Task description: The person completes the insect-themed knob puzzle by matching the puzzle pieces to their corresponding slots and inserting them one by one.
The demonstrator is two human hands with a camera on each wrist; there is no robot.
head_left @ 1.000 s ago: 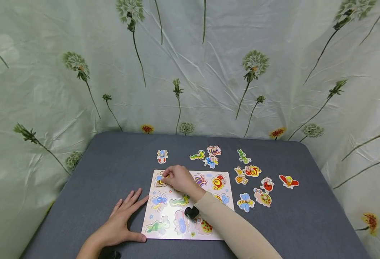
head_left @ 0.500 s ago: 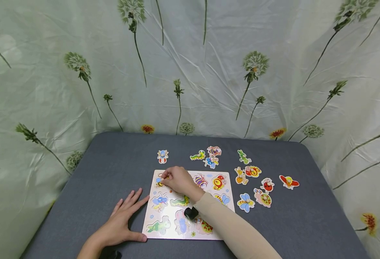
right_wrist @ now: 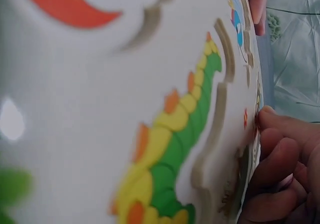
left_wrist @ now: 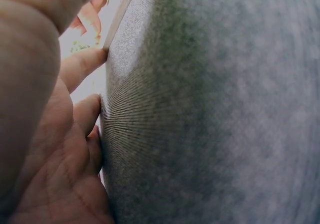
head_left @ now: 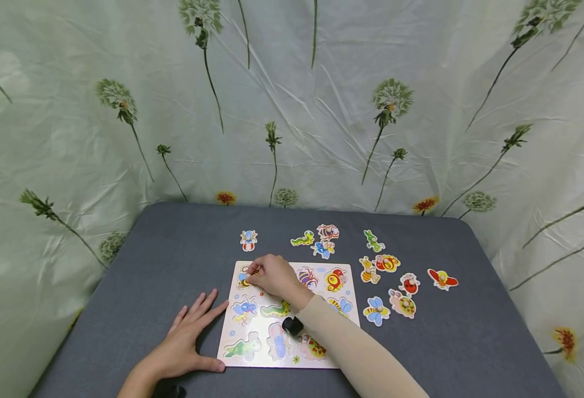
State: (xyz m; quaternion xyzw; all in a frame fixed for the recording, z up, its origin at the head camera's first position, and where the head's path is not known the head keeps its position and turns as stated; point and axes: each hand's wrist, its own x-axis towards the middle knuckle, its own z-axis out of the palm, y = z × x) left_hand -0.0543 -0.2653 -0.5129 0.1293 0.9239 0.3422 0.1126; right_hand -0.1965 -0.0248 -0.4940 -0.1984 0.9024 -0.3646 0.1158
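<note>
A white insect puzzle board (head_left: 297, 360) with printed recesses lies on the grey table. At its far left corner my right hand (head_left: 274, 276) pinches a small yellow-and-blue bee puzzle piece (head_left: 244, 279) over the recess there. The fingertips hide part of this piece; in the right wrist view the thumb and fingers (right_wrist: 280, 164) are curled close to the board's surface. My left hand (head_left: 187, 337) lies spread beside the board, a fingertip and the thumb at its left edge. In the left wrist view its fingers (left_wrist: 82, 66) reach straight to that edge.
Beyond the board lie a beetle piece (head_left: 249, 240), a caterpillar piece (head_left: 302, 239) and a spider piece (head_left: 328, 231). Several others, including a dragonfly piece (head_left: 377, 311), a ladybug piece (head_left: 410, 283) and a red-winged piece (head_left: 442, 279), lie to the right. A flowered curtain (head_left: 322, 138) hangs behind the table.
Very little differs: the bee piece has turned or settled slightly under my right fingertips at the corner recess. My left hand stays at the board's edge.
</note>
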